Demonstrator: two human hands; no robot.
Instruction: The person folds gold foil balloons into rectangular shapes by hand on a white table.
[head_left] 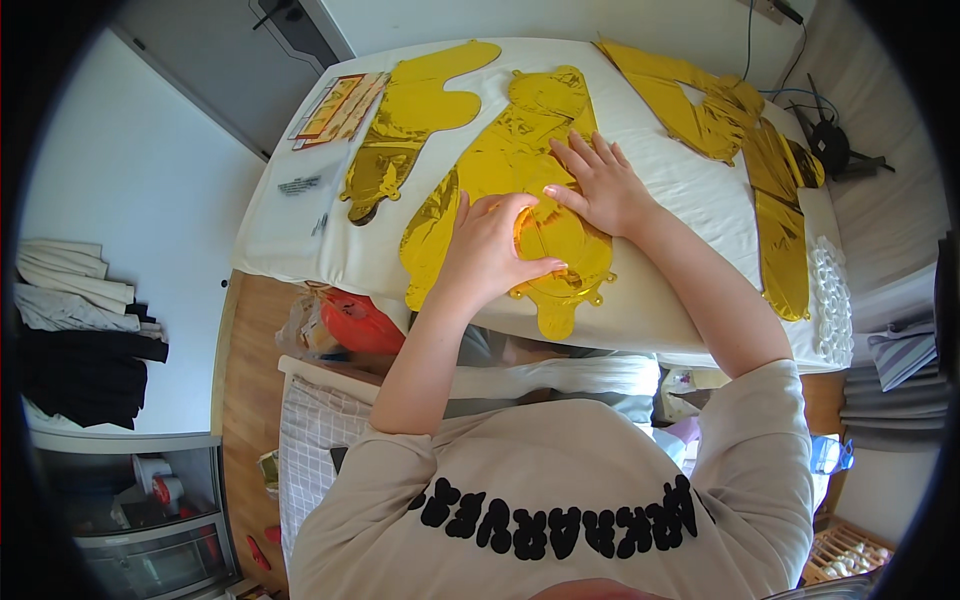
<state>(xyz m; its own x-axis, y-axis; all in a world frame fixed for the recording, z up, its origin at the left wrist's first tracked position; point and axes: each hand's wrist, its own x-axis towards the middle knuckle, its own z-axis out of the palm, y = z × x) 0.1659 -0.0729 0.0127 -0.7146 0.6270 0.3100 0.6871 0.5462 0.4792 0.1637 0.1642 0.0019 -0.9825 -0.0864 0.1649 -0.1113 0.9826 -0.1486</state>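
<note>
In front of me a flat, uninflated gold foil balloon point(520, 135) lies on the white-covered table point(340, 245). My left hand point(482, 250) rests on its near part, thumb and fingers spread in a C shape around a shiny patch of foil. Nothing is plainly gripped there. My right hand point(612, 190) lies flat on the same balloon with its fingers stretched apart, farther off and to the right. Small tabs stick out along the balloon's near edge. Both hands hide some of the foil.
Another flat gold balloon point(405, 120) lies at the left beside a clear packet point(340, 110). More gold foil point(685, 100) covers the far right, with a long piece point(782, 250) along the right edge. Bubble wrap point(830, 300) and a black stand point(830, 145) are there too.
</note>
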